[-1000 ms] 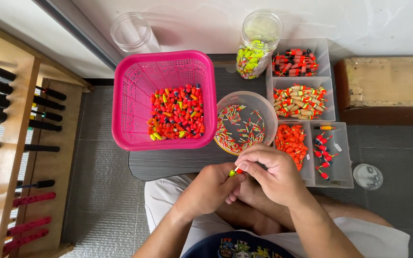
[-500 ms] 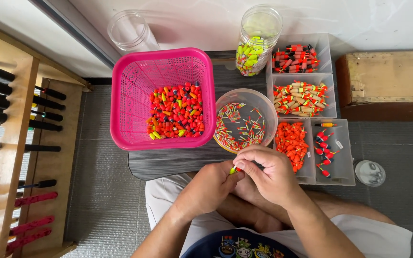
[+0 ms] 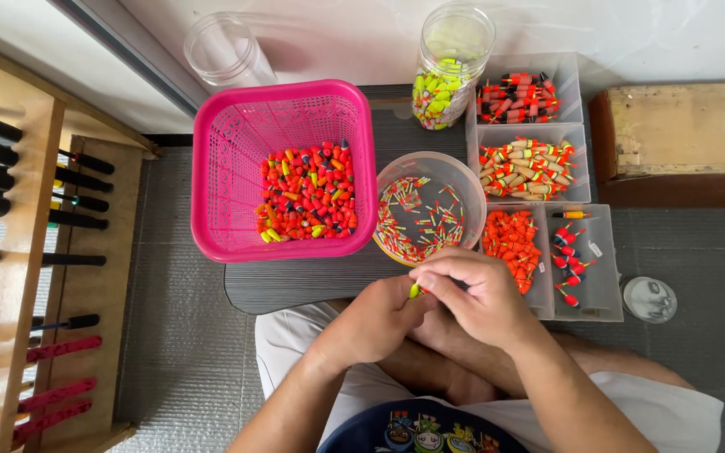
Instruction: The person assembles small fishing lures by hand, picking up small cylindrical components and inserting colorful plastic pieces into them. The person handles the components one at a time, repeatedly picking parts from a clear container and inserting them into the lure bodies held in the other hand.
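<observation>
My left hand (image 3: pixel 372 321) and my right hand (image 3: pixel 473 295) meet over my lap, at the near edge of a dark board (image 3: pixel 304 281). Together they pinch a small yellow-green fishing float (image 3: pixel 414 291) between the fingertips. Just beyond my hands stands a clear round bowl (image 3: pixel 456 174) holding thin red, yellow and green sticks. A pink plastic basket (image 3: pixel 237 168) with a pile of red, orange and yellow float bodies sits at the left of the board.
Clear trays (image 3: pixel 602 277) of orange and red floats lie at the right. A tall jar (image 3: pixel 451 67) of yellow-green floats and an empty jar (image 3: pixel 226 52) stand at the back. A wooden rack (image 3: pixel 23 243) with dark rods lines the left. A small lid (image 3: pixel 649 299) lies on the floor.
My hands stay together at the same spot; the fingers shift slightly on the small float. The view has tipped a little.
</observation>
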